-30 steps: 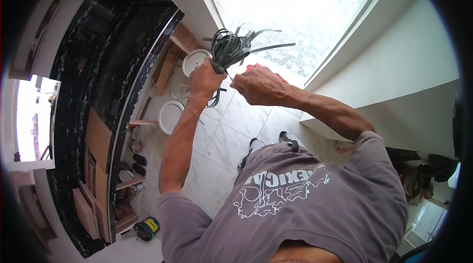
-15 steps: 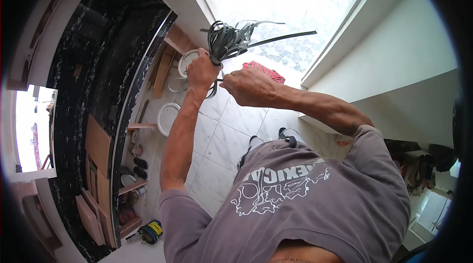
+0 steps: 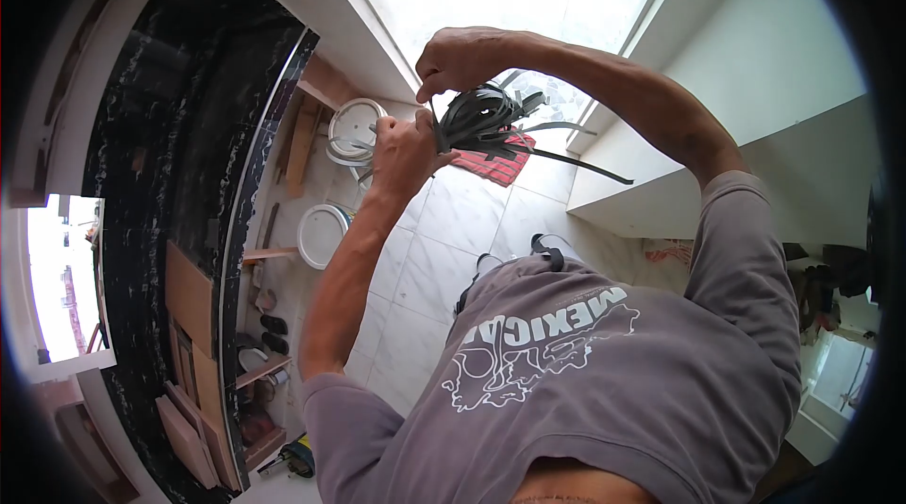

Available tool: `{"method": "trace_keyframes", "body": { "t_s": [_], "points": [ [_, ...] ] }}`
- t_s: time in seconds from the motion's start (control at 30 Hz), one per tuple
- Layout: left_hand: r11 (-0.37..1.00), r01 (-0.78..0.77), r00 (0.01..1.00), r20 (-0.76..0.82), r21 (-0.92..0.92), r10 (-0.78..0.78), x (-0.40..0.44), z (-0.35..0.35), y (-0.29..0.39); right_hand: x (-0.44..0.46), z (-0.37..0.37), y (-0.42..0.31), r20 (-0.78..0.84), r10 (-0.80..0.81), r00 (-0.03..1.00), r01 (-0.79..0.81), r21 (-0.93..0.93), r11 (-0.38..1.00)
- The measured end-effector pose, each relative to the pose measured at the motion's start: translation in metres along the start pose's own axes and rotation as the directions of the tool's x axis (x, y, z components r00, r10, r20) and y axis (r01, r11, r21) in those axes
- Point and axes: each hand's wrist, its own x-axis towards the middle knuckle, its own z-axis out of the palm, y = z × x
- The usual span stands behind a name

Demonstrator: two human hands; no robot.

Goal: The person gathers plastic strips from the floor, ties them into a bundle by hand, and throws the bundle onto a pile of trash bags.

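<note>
My left hand (image 3: pixel 406 155) is closed around the gathered neck of a bundle of dark grey strips (image 3: pixel 486 117), whose loops and loose ends spread out to the right. Some strip ends stick out on the left side of that hand. Just above it, my right hand (image 3: pixel 462 60) pinches a thin strip that runs down to the neck of the bundle. Behind the bundle, a red patterned cloth (image 3: pixel 495 164) lies on the floor.
White round lids or buckets (image 3: pixel 323 236) stand on the tiled floor (image 3: pixel 406 277) at the left, near wooden boards (image 3: pixel 302 145). A black marbled counter (image 3: pixel 170 145) runs along the left. Beyond the hands is a bright doorway; a pale wall (image 3: pixel 793 79) rises at the right.
My right hand has moved from the right of the bundle's neck to above it, with the elbow raised. The bundle's loose ends have swung from pointing up to pointing right and down.
</note>
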Motion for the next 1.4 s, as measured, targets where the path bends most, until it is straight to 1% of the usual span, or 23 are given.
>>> {"method": "trace_keyframes", "body": {
  "t_s": [0.07,0.13,0.23,0.33,0.37,0.47,0.5,0.53,0.6,0.63,0.67,0.7,0.73,0.77,0.83,0.87,0.93,0.97,1.0,1.13,1.2,1.3,1.4],
  "points": [
    [0.996,-0.036,0.997,-0.071,-0.080,0.030,-0.003,-0.001,-0.001,0.000,-0.003,0.015,0.116,0.059,0.991,-0.078,0.165,0.983],
    [0.989,-0.098,0.993,-0.079,-0.109,0.090,-0.005,-0.005,0.002,0.001,-0.010,0.017,0.251,0.075,0.965,-0.106,0.113,0.988],
    [0.982,-0.139,0.984,-0.132,-0.131,0.122,-0.008,-0.010,0.007,0.000,-0.003,0.025,0.371,0.052,0.927,-0.134,0.198,0.971],
    [0.959,-0.132,0.975,-0.210,-0.251,0.079,-0.007,-0.023,0.013,-0.005,0.004,0.043,0.495,0.052,0.867,-0.314,0.463,0.829],
    [0.943,-0.123,0.971,-0.234,-0.308,0.051,-0.008,-0.028,0.015,-0.006,0.014,0.053,0.501,0.021,0.865,-0.323,0.525,0.787],
    [0.885,-0.188,0.958,-0.278,-0.427,0.069,-0.008,-0.033,0.022,-0.022,0.042,0.057,0.454,-0.111,0.884,-0.345,0.793,0.503],
    [0.879,-0.168,0.962,-0.267,-0.446,0.048,-0.010,-0.033,0.022,-0.019,0.066,0.089,0.440,-0.163,0.883,-0.332,0.832,0.444],
    [0.872,-0.147,0.967,-0.255,-0.466,0.026,-0.011,-0.034,0.023,-0.034,0.072,0.089,0.231,-0.166,0.959,-0.066,0.749,0.659],
    [0.842,-0.033,0.977,-0.194,-0.538,-0.086,-0.013,-0.033,0.024,-0.061,0.080,0.096,0.165,-0.243,0.956,-0.048,0.904,0.424],
    [0.810,0.060,0.974,-0.143,-0.583,-0.176,-0.013,-0.032,0.027,-0.060,0.087,0.093,0.191,-0.270,0.944,-0.124,0.961,0.246],
    [0.768,0.152,0.961,-0.089,-0.623,-0.262,-0.013,-0.030,0.029,-0.057,0.096,0.088,0.266,-0.320,0.909,-0.250,0.964,0.091],
    [0.591,0.227,0.945,0.030,-0.774,-0.325,-0.012,-0.025,0.027,-0.054,0.098,0.080,0.358,-0.363,0.860,-0.380,0.925,0.011],
    [0.496,0.259,0.932,0.080,-0.829,-0.353,-0.012,-0.019,0.025,-0.050,0.090,0.073,0.487,-0.516,0.705,-0.605,0.793,-0.077],
    [0.394,0.287,0.918,0.133,-0.873,-0.374,-0.013,-0.013,0.024,-0.058,0.088,0.058,0.532,-0.284,0.797,-0.521,0.845,0.122],
    [0.157,0.354,0.884,0.275,-0.922,-0.378,-0.012,-0.010,0.020,-0.068,0.078,0.042,0.526,-0.048,0.849,-0.518,0.847,0.118],
    [0.128,0.375,0.871,0.301,-0.918,-0.389,-0.012,-0.009,0.017,-0.070,0.076,0.039,0.512,0.071,0.856,-0.517,0.848,0.115],
    [0.069,0.415,0.841,0.354,-0.907,-0.409,-0.012,0.002,0.006,-0.072,0.084,0.046,0.429,0.169,0.887,-0.431,0.902,-0.028],
    [0.150,0.433,0.834,0.332,-0.889,-0.440,-0.014,0.016,-0.002,-0.072,0.087,0.046,0.376,0.216,0.901,-0.366,0.927,-0.084],
    [0.084,0.462,0.808,0.379,-0.883,-0.451,-0.015,0.019,-0.005,-0.073,0.092,0.046,0.324,0.265,0.908,-0.297,0.945,-0.138],
    [-0.140,0.532,0.723,0.535,-0.835,-0.438,-0.013,0.029,-0.012,-0.073,0.108,0.031,0.040,0.445,0.895,-0.043,0.999,-0.003],
    [-0.234,0.538,0.699,0.583,-0.810,-0.414,-0.010,0.036,-0.014,-0.071,0.112,0.020,-0.102,0.422,0.901,0.059,0.992,0.116],
    [-0.194,0.557,0.690,0.579,-0.808,-0.434,-0.006,0.044,-0.013,-0.065,0.118,0.009,-0.278,0.333,0.901,0.180,0.938,0.296],
    [-0.013,0.526,0.781,0.489,-0.851,-0.388,-0.004,0.050,-0.010,-0.055,0.117,0.004,-0.367,0.304,0.879,0.094,0.759,0.644]
  ]
}}
